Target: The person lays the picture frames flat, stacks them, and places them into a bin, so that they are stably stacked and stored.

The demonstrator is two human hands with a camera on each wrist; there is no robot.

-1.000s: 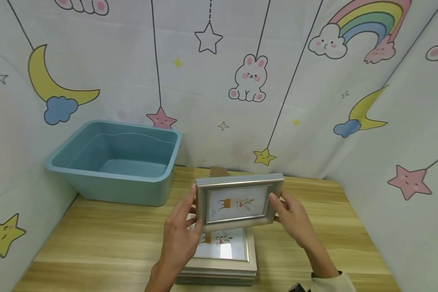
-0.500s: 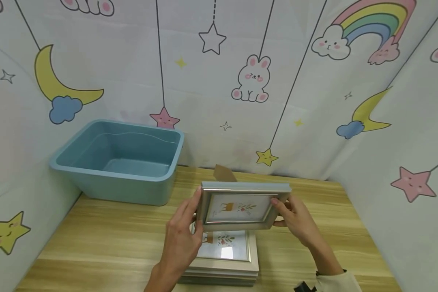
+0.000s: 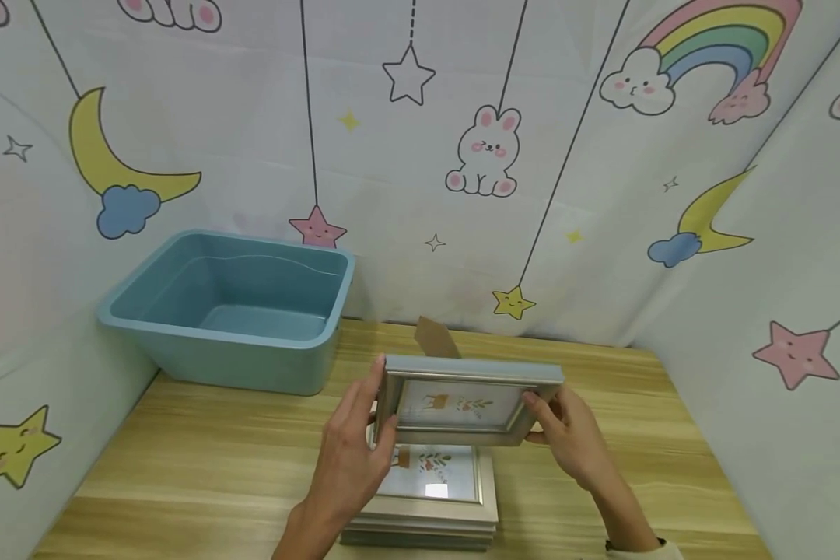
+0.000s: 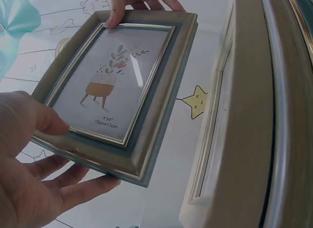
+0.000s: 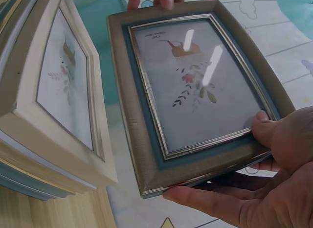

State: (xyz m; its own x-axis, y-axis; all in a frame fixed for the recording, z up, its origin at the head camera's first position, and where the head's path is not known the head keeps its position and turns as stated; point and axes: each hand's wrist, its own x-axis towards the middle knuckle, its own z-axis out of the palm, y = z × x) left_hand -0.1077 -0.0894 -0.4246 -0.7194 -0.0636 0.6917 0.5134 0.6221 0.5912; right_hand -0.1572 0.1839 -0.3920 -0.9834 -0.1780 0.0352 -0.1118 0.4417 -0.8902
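A picture frame (image 3: pixel 455 439) with a brownish, blue-green edged border and a print of flowers in a pot is held sideways, tilted, above a stack of frames. My left hand (image 3: pixel 350 451) grips its left end, thumb on the front and fingers behind, as the left wrist view shows. At the other end my right hand (image 3: pixel 577 435) pinches the border, its thumb (image 5: pixel 264 126) on the front by the glass. Beneath lies the stack of picture frames (image 3: pixel 434 509), topped by a cream one with a similar flower print. The held frame covers the back of the stack.
A blue-green plastic bin (image 3: pixel 224 342) stands at the back left of the wooden table (image 3: pixel 217 459). Behind the held frame a brown flap (image 3: pixel 435 337) sticks up. Patterned cloth walls (image 3: pixel 392 171) enclose the table at the back and sides.
The held frame has come down slightly and tips further, its top edge leaning toward the camera so more of that edge shows. Both hands keep their grip. The view has shifted a little.
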